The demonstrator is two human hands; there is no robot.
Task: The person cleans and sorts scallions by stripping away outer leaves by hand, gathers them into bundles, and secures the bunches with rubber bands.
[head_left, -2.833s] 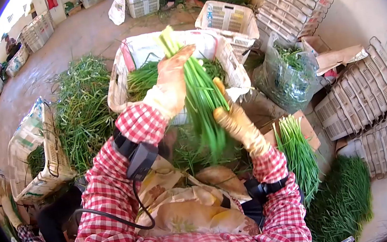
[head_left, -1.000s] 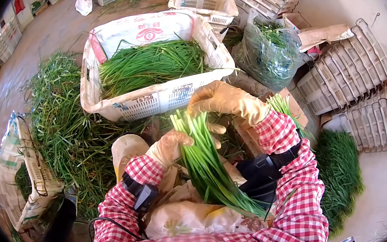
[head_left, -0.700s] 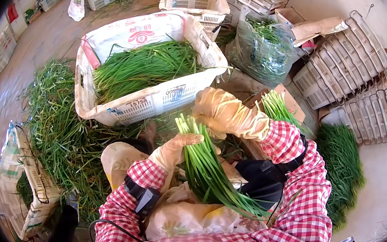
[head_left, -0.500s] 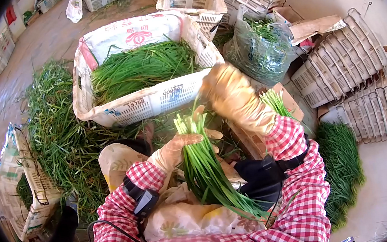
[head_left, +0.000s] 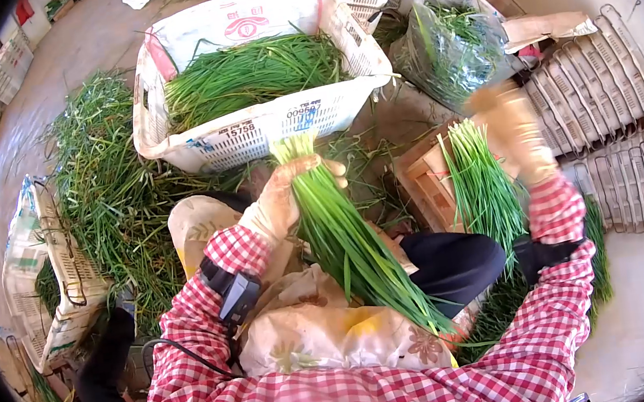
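A bunch of garlic chives (head_left: 352,245) slants across my lap, pale cut ends up and green tips down to the right. My left hand (head_left: 281,198), in a tan glove, wraps around it just below the cut ends. Another bunch of chives (head_left: 481,173) lies to the right against a low wooden stand (head_left: 422,177), its white ends upward. Beside that bunch is my gloved right hand (head_left: 516,133), smeared by motion. Its fingers are too blurred to show whether they hold anything.
Ahead stands a white plastic crate (head_left: 251,144) containing chives (head_left: 258,72). Loose greens (head_left: 119,218) are heaped at left, near another crate (head_left: 65,273). A clear bag of greens (head_left: 449,57) and stacked crates (head_left: 594,91) stand at right. Someone's dark sleeve (head_left: 111,379) shows lower left.
My right hand has moved right and slightly down, away from the held bunch to beside the other bunch. My left fingers have closed around the chives. The view has shifted, showing more of the right-hand bunch.
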